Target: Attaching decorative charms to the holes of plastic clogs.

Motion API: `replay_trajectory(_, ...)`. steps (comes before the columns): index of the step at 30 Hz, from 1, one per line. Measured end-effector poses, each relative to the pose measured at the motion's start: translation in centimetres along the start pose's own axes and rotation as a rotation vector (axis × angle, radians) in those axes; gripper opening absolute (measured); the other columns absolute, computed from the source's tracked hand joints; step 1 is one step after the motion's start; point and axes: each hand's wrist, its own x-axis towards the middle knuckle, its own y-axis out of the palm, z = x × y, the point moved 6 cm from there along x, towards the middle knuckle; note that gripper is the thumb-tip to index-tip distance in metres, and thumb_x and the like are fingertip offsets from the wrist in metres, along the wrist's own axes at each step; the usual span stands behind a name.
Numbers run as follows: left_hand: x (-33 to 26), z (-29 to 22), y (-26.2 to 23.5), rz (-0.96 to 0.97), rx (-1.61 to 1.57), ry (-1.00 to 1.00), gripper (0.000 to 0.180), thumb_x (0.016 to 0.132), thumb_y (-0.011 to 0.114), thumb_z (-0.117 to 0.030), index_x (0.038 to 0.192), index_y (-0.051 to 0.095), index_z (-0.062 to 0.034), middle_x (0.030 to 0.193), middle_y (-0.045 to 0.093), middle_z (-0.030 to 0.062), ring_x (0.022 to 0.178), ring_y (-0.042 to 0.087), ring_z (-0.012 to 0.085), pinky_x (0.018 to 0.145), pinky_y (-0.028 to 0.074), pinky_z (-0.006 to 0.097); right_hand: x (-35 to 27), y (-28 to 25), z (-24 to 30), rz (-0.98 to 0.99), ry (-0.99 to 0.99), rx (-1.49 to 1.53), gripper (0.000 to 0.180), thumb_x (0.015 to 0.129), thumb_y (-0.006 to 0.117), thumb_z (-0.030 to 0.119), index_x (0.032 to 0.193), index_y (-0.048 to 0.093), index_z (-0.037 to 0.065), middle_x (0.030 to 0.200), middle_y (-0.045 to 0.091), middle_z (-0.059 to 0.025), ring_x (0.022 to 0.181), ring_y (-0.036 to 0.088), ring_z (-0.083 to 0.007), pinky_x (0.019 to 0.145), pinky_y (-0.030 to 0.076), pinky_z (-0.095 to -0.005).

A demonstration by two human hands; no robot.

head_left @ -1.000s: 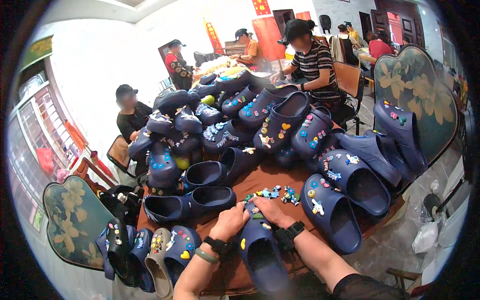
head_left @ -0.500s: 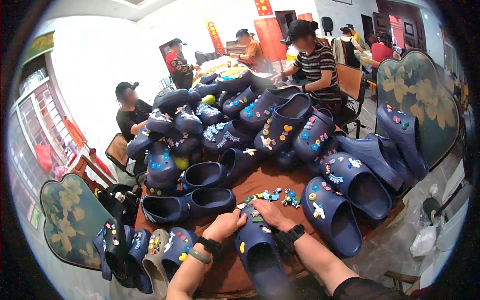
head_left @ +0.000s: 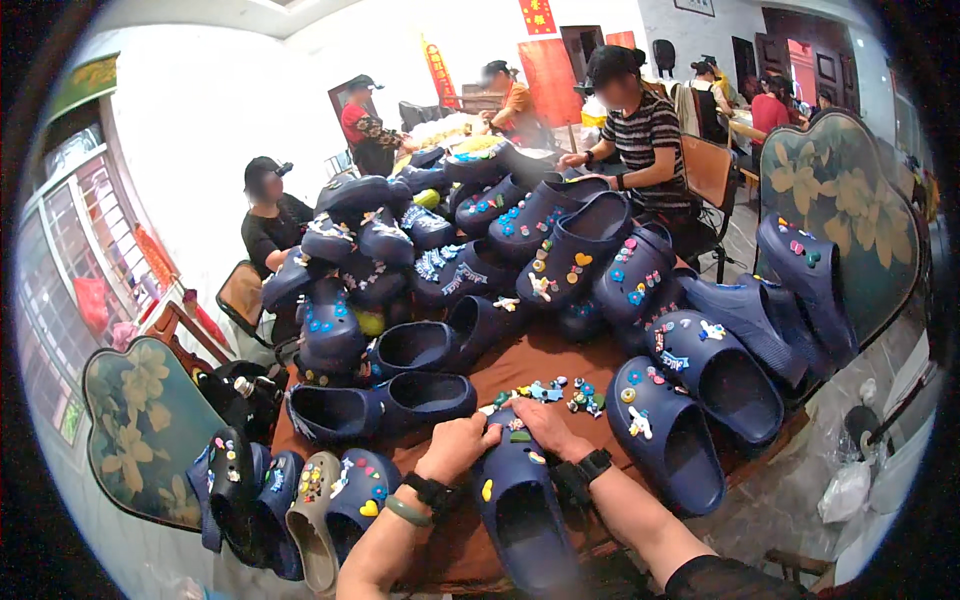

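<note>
Head view, both hands, left hand (head_left: 458, 445), right hand (head_left: 540, 425), still pinching navy clog (head_left: 515, 500) toe, seemingly unmoved

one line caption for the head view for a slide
Both hands, left hand and right hand, press on a navy clog beside loose charms.

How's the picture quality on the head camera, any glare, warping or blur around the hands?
Head view: strong fisheye warping, with a black rim and bent edges; the white wall at upper left is blown out by bright light; the left hand and right hand on the navy clog are evenly lit and fairly sharp; the small charms are too tiny to make out in detail.
</note>
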Motion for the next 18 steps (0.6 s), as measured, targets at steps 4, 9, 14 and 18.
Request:
replay_trajectory(4,0.3,-1.1,-1.2,-0.083,0.074,-0.175,0.045,0.085,0.050,-0.046,0.080,0.064,-0.0038,0.074,0.065,0.0192,0.067,0.064,0.0378,0.063,0.051,0.049,-0.2,-0.2,0.2,0.001,0.128,0.092,0.039,0.098,0.035,0.026,0.106,0.060,-0.002,0.105,0.062,-0.0173,0.099,0.058,-0.0294,0.088,0.043,-0.0342)
replay_trajectory(9,0.8,-0.4,-0.3,0.077,-0.043,-0.091,0.048,0.086,0.046,-0.040,0.074,0.067,0.0008,0.078,0.066,0.0210,0.070,0.065,0.0380,0.067,0.051,0.049,0.0,0.1,0.0,-0.001,0.146,0.105,0.039,0.097,0.035,0.027,0.106,0.060,-0.002,0.104,0.063,-0.0174,0.097,0.059,-0.0308,0.086,0.045,-0.0349)
replay_trajectory(14,0.6,-0.7,0.9,0.254,0.169,0.084,0.038,0.094,0.041,-0.029,0.084,0.061,0.0008,0.081,0.064,0.0236,0.077,0.062,0.0416,0.070,0.049,0.051,0.2,0.2,0.2,-0.005,0.097,0.055,0.034,0.096,0.038,0.023,0.104,0.060,-0.002,0.102,0.062,-0.0183,0.098,0.059,-0.0317,0.086,0.045,-0.0360)
replay_trajectory(18,0.3,-0.1,0.3,0.113,-0.195,0.018,0.037,0.095,0.044,-0.028,0.080,0.060,0.0017,0.080,0.063,0.0245,0.079,0.063,0.0409,0.070,0.048,0.049,-0.2,0.2,-1.1,-0.033,-0.135,-0.203,0.034,0.096,0.036,0.024,0.107,0.059,0.000,0.102,0.062,-0.0184,0.098,0.059,-0.0323,0.086,0.045,-0.0374)
